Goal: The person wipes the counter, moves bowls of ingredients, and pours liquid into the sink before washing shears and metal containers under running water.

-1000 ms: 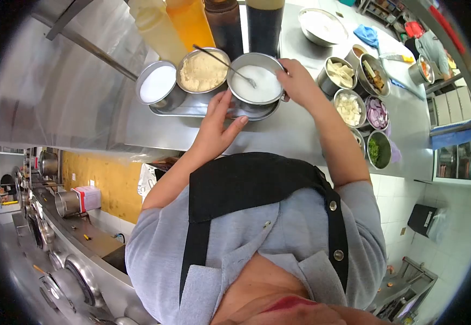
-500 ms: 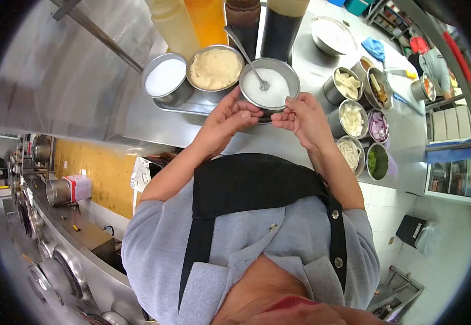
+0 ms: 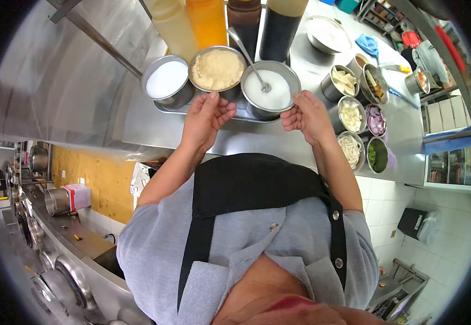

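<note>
Steel desk (image 3: 235, 142): left hand (image 3: 203, 120) has shifted from spoon pot (image 3: 261, 113) to beige-powder pot (image 3: 229, 94), released, loosely curled; right hand (image 3: 309, 116) at spoon pot's rim, grip unclear.

Wide head-height view, steeply downward

The spoon (image 3: 246, 54) is silver, the grains (image 3: 280, 91) white, the powder (image 3: 218, 69) pale tan. One bottle (image 3: 207, 24) is orange; the darkest bottle (image 3: 280, 35) looks black, perhaps deep brown. The onions (image 3: 376, 120) are purple and white, the cloth (image 3: 367, 45) blue, the apron (image 3: 257, 184) plain black, the shirt (image 3: 159, 249) grey.
</note>
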`<state>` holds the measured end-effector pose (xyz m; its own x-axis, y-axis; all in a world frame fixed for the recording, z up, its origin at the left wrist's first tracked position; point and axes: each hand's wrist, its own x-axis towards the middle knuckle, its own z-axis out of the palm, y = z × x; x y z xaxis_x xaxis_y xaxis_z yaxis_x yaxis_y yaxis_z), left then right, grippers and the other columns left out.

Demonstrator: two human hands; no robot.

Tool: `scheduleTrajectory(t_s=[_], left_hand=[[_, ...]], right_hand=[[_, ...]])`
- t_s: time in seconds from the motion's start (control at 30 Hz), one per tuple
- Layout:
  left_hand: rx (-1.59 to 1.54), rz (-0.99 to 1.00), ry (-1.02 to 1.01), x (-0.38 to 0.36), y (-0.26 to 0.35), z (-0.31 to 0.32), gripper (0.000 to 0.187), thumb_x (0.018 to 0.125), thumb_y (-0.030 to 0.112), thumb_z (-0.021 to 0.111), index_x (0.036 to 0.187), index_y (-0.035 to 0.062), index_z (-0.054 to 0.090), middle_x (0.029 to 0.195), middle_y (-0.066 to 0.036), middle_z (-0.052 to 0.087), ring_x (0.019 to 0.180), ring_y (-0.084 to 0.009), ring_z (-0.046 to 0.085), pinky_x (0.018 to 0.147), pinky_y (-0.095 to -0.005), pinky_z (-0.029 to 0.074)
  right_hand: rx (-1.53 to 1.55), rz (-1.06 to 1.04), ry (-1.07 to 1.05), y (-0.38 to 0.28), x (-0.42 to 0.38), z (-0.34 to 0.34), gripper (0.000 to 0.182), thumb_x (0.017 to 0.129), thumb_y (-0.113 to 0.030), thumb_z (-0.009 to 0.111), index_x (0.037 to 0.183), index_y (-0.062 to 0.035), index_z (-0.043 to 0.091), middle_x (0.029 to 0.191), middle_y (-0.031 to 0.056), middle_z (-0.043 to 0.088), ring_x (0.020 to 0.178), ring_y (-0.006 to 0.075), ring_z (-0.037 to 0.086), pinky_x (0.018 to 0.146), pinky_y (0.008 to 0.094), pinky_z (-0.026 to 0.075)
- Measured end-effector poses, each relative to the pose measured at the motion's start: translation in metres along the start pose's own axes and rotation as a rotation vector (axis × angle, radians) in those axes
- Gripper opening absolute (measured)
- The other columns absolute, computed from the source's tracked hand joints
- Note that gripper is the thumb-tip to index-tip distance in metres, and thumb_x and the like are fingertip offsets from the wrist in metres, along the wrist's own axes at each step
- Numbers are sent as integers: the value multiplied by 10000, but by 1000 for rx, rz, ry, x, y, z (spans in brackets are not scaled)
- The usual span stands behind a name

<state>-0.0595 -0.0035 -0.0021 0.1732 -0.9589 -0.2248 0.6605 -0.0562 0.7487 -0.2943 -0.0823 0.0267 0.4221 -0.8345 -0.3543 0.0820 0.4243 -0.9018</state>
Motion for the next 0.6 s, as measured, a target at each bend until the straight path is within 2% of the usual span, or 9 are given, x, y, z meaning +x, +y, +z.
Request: scheduleTrajectory(t_s=[0.13,0.27,0.37,0.47,0.6], left_hand=[[-86,-2,-10,3,0,-4,167,912,224,520,939,63,483,856,-81,584,821,-218,611,750,-327,527],[-43,50,66,1,1,-5,141,910,199,521,928,60,499,881,-90,598,848,-226,614,761,-326,528],[-83,72,63,10,-4,-14,141,892,166,548,976,62,503,928,-137,610,878,-262,617,772,-352,527],[-71,105,38,10,-5,-7,150,895,183,546,972,63,500,918,-108,614,893,-246,610,792,-348,517],[-52,114,114,2,-9,2,214,911,287,516,871,78,498,817,-68,591,797,-202,588,729,-319,490]], right_hand=[[-105,-18,5,-2,6,-7,218,897,-255,485,890,-36,491,693,113,601,515,152,584,460,257,502],[-80,-46,35,-8,7,-5,237,895,-257,493,903,-19,490,684,125,595,514,178,582,462,280,504],[-10,-50,21,-4,6,-5,241,897,-254,498,917,-16,471,686,133,592,515,187,584,460,289,508],[24,-71,-2,2,8,-6,240,903,-289,502,915,-51,475,682,100,584,516,165,576,478,280,500],[-4,-35,-51,0,2,-10,329,902,-361,480,907,-32,474,672,94,573,506,158,565,464,267,483]])
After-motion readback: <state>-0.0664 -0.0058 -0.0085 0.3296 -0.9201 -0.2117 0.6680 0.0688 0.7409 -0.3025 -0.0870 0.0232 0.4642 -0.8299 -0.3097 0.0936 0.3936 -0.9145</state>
